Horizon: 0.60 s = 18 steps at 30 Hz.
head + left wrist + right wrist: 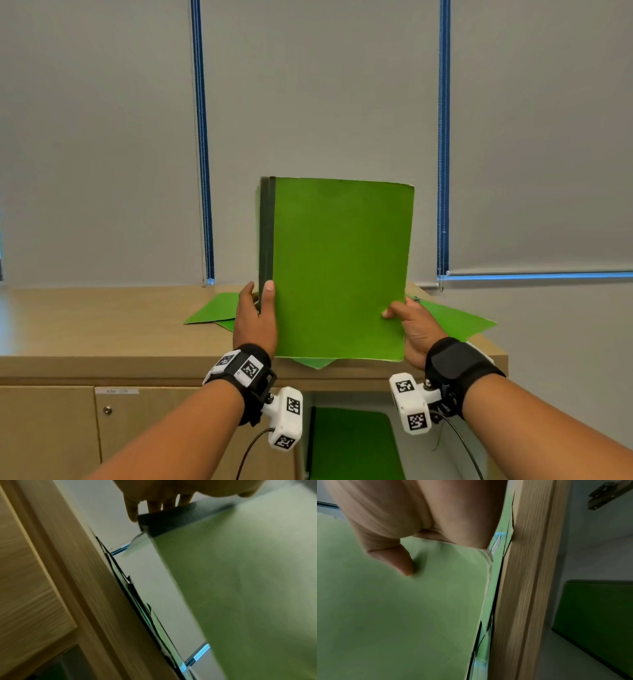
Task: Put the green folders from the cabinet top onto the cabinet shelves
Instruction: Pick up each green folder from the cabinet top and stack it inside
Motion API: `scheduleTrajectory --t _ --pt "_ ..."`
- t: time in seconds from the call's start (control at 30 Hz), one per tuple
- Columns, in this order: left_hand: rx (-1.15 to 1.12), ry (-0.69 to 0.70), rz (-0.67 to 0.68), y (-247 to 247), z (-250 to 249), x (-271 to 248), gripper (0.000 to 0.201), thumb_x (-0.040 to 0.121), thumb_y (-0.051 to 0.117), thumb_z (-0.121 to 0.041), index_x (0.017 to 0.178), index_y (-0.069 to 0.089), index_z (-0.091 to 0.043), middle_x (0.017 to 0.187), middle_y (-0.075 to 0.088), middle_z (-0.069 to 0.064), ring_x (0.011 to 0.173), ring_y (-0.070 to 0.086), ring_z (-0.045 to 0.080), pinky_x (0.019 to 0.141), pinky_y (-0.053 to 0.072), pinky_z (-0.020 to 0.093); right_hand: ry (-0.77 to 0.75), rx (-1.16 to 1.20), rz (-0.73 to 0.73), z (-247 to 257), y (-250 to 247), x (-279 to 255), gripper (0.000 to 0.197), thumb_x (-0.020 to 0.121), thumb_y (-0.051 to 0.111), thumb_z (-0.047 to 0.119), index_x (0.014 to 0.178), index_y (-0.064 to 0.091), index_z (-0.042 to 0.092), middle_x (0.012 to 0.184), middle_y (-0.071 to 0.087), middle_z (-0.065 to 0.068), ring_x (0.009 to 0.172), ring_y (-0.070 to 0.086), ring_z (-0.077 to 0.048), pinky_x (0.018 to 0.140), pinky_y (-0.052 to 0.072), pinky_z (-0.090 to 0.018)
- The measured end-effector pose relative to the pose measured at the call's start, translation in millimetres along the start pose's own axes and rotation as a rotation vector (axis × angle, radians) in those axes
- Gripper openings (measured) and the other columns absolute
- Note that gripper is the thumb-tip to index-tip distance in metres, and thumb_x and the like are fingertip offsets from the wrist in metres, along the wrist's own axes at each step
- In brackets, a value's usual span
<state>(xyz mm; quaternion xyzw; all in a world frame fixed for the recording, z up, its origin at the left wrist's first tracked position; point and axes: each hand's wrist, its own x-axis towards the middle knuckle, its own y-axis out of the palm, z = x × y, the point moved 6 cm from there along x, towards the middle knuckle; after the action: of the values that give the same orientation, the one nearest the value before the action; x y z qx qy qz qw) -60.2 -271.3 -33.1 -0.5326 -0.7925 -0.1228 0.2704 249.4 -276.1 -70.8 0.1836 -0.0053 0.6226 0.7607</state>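
I hold a green folder with a dark spine upright above the wooden cabinet top. My left hand grips its spine edge, thumb on the front cover, fingers behind. My right hand pinches the opposite edge low down, thumb pressed on the cover. The left wrist view shows the fingers behind the dark spine of the folder. In the right wrist view the thumb presses on the folder. More green folders lie flat on the cabinet top behind it. Another green folder lies on the shelf below.
The cabinet's front edge runs just under my wrists, with a closed door at the left and the open compartment at the middle. Roller blinds cover the windows behind. A hinge shows in the right wrist view.
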Motion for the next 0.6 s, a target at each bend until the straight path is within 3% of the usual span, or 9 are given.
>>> scheduleTrajectory --t 0.07,0.13,0.27,0.33,0.37,0.47,0.53,0.6 --pt "-0.026 0.076 -0.002 -6.2 -19.3 -8.3 0.065 0.087 0.032 -0.066 0.132 0.043 -0.021 0.116 0.059 0.000 0.102 0.055 0.021 0.086 0.040 0.030 -0.029 -0.013 -0.006 7.8 11.6 -9.2 0.065 0.044 0.072 0.019 0.108 0.063 0.015 0.128 0.061 -0.013 0.126 0.048 -0.037 0.111 0.029 -0.061" --pt "-0.006 0.162 -0.027 -12.2 -34.7 -13.5 0.052 0.088 0.034 -0.061 0.117 0.048 -0.020 0.093 0.061 -0.003 0.082 0.056 0.020 0.072 0.038 0.028 -0.056 -0.026 -0.046 31.0 30.5 -35.4 0.070 0.054 0.067 0.017 0.123 0.056 0.011 0.130 0.060 -0.010 0.125 0.048 -0.032 0.110 0.032 -0.057" --pt "0.036 0.240 -0.131 -21.1 -41.1 -16.3 0.027 0.099 0.036 -0.042 0.092 0.045 -0.017 0.065 0.047 -0.004 0.058 0.045 0.017 0.058 0.030 0.029 -0.115 -0.027 -0.063 49.9 40.1 -47.2 0.049 0.078 0.060 -0.003 0.123 0.053 0.016 0.114 0.065 -0.006 0.103 0.059 -0.026 0.086 0.050 -0.045" --pt "0.038 0.253 -0.165 -22.3 -38.8 -19.3 0.028 0.101 0.034 -0.037 0.084 0.041 -0.015 0.059 0.041 -0.002 0.054 0.039 0.017 0.055 0.026 0.031 -0.132 -0.047 -0.090 51.8 35.0 -48.4 0.056 0.078 0.061 -0.004 0.128 0.046 0.018 0.115 0.063 -0.005 0.098 0.058 -0.020 0.074 0.047 -0.035" --pt "0.043 0.247 -0.167 -21.1 -36.7 -21.5 0.029 0.102 0.034 -0.035 0.082 0.040 -0.015 0.058 0.039 -0.001 0.053 0.038 0.015 0.054 0.024 0.032 -0.128 -0.069 -0.098 49.9 32.0 -48.3 0.057 0.078 0.062 -0.002 0.129 0.046 0.017 0.116 0.062 -0.007 0.098 0.058 -0.020 0.073 0.047 -0.035" --pt "0.058 0.205 -0.137 -14.5 -25.9 -33.6 0.028 0.102 0.034 -0.034 0.082 0.039 -0.015 0.058 0.038 0.000 0.052 0.038 0.012 0.055 0.022 0.033 -0.122 -0.169 -0.086 43.0 25.5 -54.7 0.045 0.071 0.064 0.006 0.116 0.059 0.009 0.111 0.067 -0.014 0.100 0.062 -0.033 0.085 0.051 -0.046" --pt "0.052 0.166 -0.105 -8.6 -12.8 -44.4 0.027 0.102 0.033 -0.034 0.083 0.039 -0.016 0.059 0.040 0.001 0.054 0.039 0.019 0.056 0.025 0.033 -0.106 -0.222 -0.088 35.2 17.4 -62.3 0.032 0.069 0.063 0.009 0.101 0.064 0.013 0.102 0.070 -0.012 0.096 0.064 -0.033 0.086 0.052 -0.048" --pt "0.033 0.130 -0.051 -2.5 5.4 -59.5 0.021 0.102 0.035 -0.030 0.088 0.041 -0.015 0.062 0.044 0.003 0.058 0.042 0.024 0.056 0.028 0.033 -0.047 -0.221 -0.066 14.2 4.7 -66.4 0.031 0.070 0.064 0.007 0.101 0.065 0.012 0.101 0.071 -0.011 0.094 0.064 -0.031 0.085 0.053 -0.047"
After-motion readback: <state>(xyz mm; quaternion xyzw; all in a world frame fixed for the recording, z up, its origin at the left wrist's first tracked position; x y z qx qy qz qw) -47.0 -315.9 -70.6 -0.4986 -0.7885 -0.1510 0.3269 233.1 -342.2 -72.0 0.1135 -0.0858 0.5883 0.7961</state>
